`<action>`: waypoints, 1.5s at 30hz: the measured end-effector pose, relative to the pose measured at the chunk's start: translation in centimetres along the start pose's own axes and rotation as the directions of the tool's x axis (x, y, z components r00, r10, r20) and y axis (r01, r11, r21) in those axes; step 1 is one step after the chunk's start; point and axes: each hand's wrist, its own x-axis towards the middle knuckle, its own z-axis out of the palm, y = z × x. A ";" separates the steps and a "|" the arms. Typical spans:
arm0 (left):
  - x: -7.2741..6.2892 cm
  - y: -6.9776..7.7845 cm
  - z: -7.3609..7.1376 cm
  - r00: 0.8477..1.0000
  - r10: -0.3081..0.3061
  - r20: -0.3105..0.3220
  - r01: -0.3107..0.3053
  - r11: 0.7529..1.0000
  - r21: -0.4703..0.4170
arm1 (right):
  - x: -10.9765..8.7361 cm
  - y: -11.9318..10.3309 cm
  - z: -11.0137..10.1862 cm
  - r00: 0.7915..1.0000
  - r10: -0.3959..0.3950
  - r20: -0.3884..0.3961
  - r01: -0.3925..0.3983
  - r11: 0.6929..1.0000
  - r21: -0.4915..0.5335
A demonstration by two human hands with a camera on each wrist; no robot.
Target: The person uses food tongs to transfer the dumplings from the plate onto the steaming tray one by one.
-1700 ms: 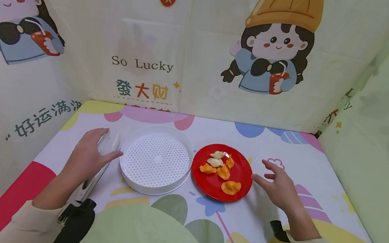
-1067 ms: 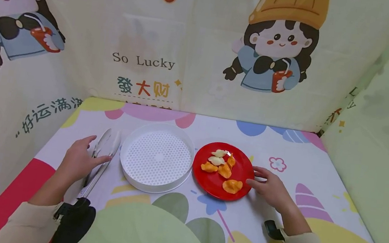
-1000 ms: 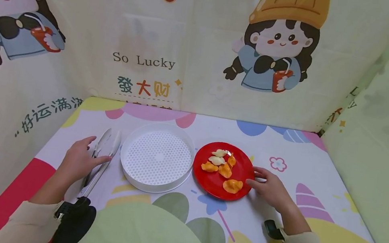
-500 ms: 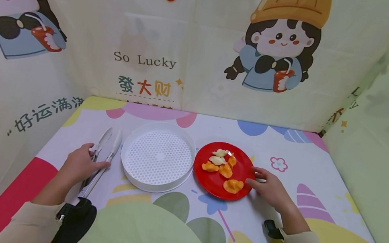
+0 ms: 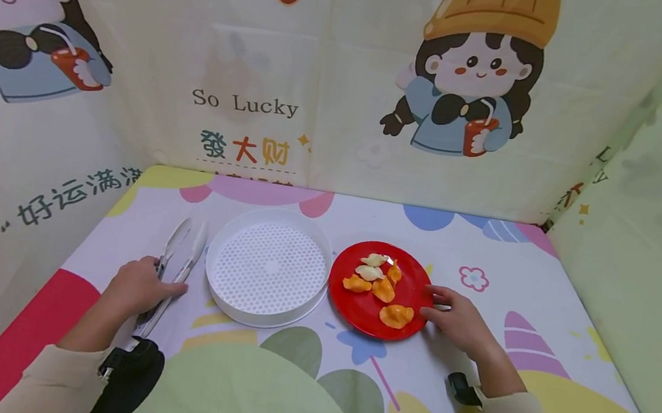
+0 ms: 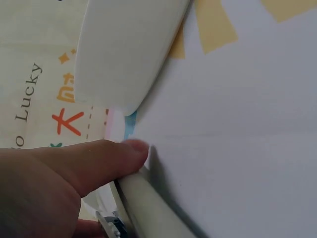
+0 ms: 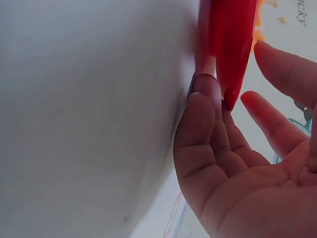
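Head view is showing two hands working well apart over a printed tablecloth [image 5: 282, 400]; the left hand [image 5: 141, 286] is gripping a pair of tongs [image 5: 197, 252], its thumb crossing the arm nearer the middle and its fingers bending at the outer arm; the tongs are lying on the cloth, tips pointing away from the person and spreading apart; left wrist view is showing the thumb resting its tip on the inner arm, with the wall of a white perforated tray [image 5: 236, 271] standing near; from where I am standing, this round tray is sitting between the tongs and a red plate [image 5: 349, 309], just beside the plate's rim. On the other side, the right hand [image 5: 459, 322] is holding the red plate at its right edge; right wrist view is showing several fingers curling under the rim while the thumb is extending above; whether the thumb is touching, I am not able to tell; the plate is bearing two pale dumplings [image 5: 370, 272] and four orange dumplings [image 5: 396, 316]; one orange piece is lying apart from the group, nearest the right hand. Pale sleeves [image 5: 58, 376] are covering both forearms; a backdrop [image 5: 348, 64] bearing cartoon figures and lettering is rising behind the cloth.
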 end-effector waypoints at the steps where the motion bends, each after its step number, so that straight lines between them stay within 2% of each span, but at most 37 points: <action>1: 0.0 0.0 0.0 1.000 0.000 -0.002 0.000 1.000 0.000 | 0.0 0.0 0.0 1.000 0.000 0.001 0.000 1.000 -0.002; 4: 0.1 -0.2 0.0 1.000 -0.002 -0.021 0.002 1.000 -0.011 | 0.0 -0.1 0.0 1.000 0.004 -0.003 -0.004 1.000 -0.007; 8: 0.2 -0.3 -0.3 0.996 0.020 -0.086 -0.022 1.000 -0.016 | 0.0 0.0 0.1 1.000 0.005 -0.004 -0.005 1.000 -0.006; 13: 0.0 0.3 -1.2 0.983 0.100 -0.156 -0.102 0.995 -0.003 | 0.1 0.2 0.1 1.000 0.013 -0.004 -0.013 1.000 -0.002; 19: -0.7 1.7 -2.0 0.964 0.185 -0.190 -0.186 0.983 0.015 | 0.2 0.4 0.0 1.000 0.006 -0.008 -0.006 0.999 -0.032; 26: -1.8 4.1 -2.6 0.960 0.239 -0.144 -0.239 0.971 0.021 | 0.1 0.5 0.0 1.000 0.013 -0.006 -0.013 1.000 -0.028; 34: -2.6 7.2 -2.5 0.916 0.390 -0.092 -0.388 0.921 0.038 | 0.2 0.5 -0.2 1.000 0.024 -0.002 -0.024 1.000 -0.011; 40: -2.9 9.3 -2.3 0.901 0.433 -0.030 -0.433 0.901 0.004 | 0.2 0.5 -0.2 0.999 0.032 0.001 -0.032 0.999 0.000; 45: -2.8 10.3 -1.7 0.877 0.481 0.006 -0.481 0.877 0.017 | 0.1 0.5 -0.2 1.000 0.029 0.006 -0.029 1.000 0.011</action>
